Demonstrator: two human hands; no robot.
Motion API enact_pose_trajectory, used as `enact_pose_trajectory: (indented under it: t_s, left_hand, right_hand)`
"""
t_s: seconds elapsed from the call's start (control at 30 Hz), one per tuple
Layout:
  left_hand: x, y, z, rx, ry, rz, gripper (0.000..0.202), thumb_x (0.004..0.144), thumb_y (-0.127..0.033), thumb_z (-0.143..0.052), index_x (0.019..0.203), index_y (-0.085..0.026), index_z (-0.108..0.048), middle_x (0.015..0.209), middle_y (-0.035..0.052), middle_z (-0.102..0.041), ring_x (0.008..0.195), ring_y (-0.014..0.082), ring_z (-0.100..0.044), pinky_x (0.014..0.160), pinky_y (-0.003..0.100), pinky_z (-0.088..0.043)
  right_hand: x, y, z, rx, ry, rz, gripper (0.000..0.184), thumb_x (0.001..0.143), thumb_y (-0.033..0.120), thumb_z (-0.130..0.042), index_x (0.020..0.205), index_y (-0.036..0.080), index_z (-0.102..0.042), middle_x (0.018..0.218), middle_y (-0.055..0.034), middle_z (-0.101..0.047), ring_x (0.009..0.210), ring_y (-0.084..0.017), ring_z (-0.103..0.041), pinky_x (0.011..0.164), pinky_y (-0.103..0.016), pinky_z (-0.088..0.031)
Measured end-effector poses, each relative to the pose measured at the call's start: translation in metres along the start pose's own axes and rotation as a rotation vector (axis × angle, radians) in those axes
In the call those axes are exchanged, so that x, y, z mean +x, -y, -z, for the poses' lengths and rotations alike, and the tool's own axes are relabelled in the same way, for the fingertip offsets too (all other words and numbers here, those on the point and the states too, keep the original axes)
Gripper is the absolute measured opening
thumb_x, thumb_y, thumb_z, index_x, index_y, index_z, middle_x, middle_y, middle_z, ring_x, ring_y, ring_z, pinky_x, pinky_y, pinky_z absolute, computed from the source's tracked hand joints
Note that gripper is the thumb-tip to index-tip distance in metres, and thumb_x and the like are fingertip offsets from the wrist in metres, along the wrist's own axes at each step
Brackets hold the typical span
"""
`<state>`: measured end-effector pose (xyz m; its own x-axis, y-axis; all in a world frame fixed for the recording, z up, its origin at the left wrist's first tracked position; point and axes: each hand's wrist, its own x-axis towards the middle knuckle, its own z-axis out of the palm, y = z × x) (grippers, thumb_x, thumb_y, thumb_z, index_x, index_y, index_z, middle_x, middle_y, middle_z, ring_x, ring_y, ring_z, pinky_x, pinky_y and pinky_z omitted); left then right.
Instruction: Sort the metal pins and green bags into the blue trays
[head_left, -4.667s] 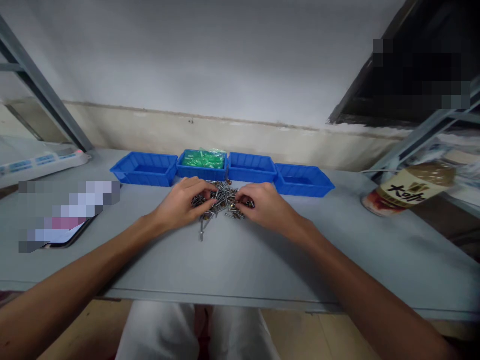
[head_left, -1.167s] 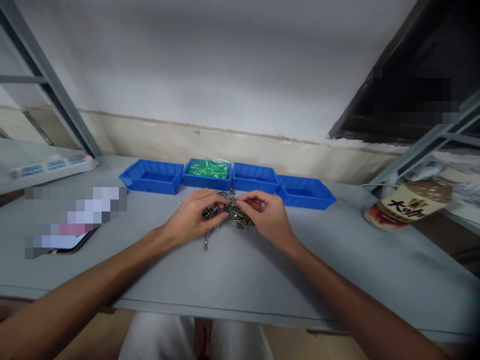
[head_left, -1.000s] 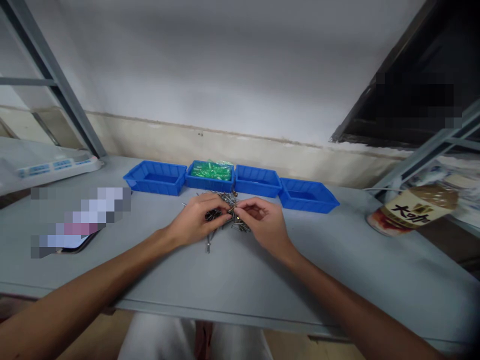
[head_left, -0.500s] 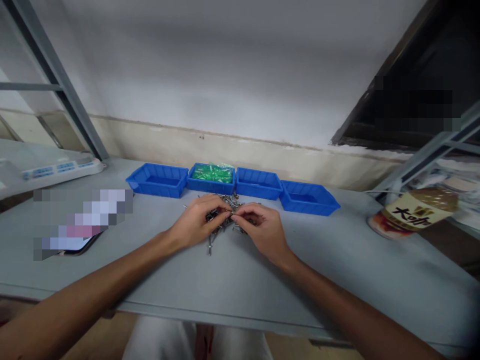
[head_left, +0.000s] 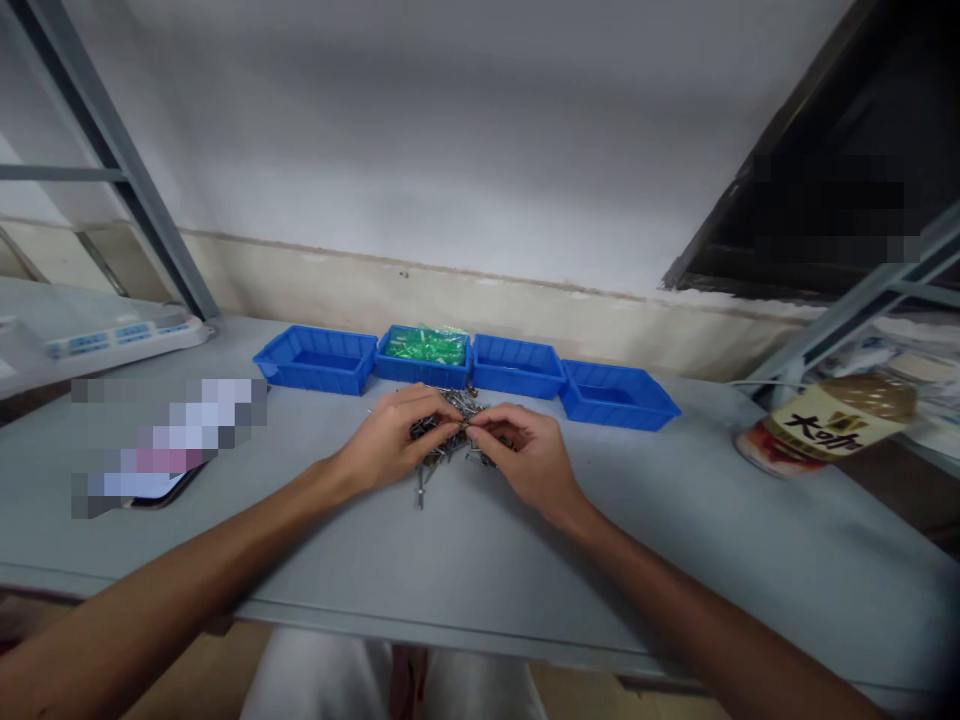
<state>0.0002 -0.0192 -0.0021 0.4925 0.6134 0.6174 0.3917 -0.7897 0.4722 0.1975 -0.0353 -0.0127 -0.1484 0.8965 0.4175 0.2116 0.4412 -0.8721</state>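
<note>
A heap of small metal screws or bolts (head_left: 469, 402) lies on the grey table (head_left: 487, 560) just in front of the blue bins. Over it, my left hand (head_left: 397, 432) is closed in a pinch, thumb against fingers. My right hand (head_left: 529, 462) pinches too, its fingertips meeting those of the left. Whatever small piece is between them is too small to make out. One longer screw (head_left: 420, 492) pokes out of the heap below my left hand.
Four blue bins stand along the back, among them a left one (head_left: 319, 376) and one (head_left: 424, 374) holding green plastic packets (head_left: 427, 346). A phone (head_left: 169, 480) and a power strip (head_left: 127, 338) lie left. A labelled bottle (head_left: 832, 425) is at the right.
Both hands stay over the heap, still pinching. The fingertips have shifted only slightly.
</note>
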Motion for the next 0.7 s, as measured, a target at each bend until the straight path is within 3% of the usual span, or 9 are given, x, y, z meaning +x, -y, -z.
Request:
enact_pose_trajectory:
  t_s: [0.3,0.53,0.7]
  left_hand:
    - [0.001,0.001,0.002,0.07,-0.006,-0.052,0.01,0.092,-0.023,-0.055,0.092,-0.018,-0.064,0.083,0.003,-0.067,0.078,0.0153,-0.057,0.076,0.032,-0.045]
    - [0.001,0.001,0.004,0.079,0.026,-0.046,0.012,0.092,-0.025,-0.054,0.09,-0.019,-0.064,0.082,0.0027,-0.066,0.076,0.0149,-0.057,0.075,0.032,-0.044]
    - [0.002,0.0,0.003,0.07,0.025,-0.038,0.01,0.091,-0.023,-0.056,0.09,-0.018,-0.064,0.081,0.0028,-0.066,0.076,0.0152,-0.057,0.074,0.032,-0.044]
  right_hand:
    - [0.003,0.011,0.006,0.112,-0.015,-0.114,0.013,0.075,0.024,-0.061,0.067,0.018,-0.069,0.067,-0.0024,-0.067,0.062,-0.013,-0.06,0.057,-0.025,-0.049]
    - [0.006,0.008,0.009,0.177,-0.05,-0.192,0.045,0.08,0.051,-0.062,0.05,0.018,-0.057,0.051,-0.001,-0.056,0.049,-0.011,-0.049,0.049,-0.024,-0.042]
    - [0.01,0.004,0.01,0.353,-0.06,-0.271,0.048,0.081,0.058,-0.058,0.056,0.017,-0.061,0.055,-0.0027,-0.059,0.051,-0.012,-0.053,0.05,-0.024,-0.043]
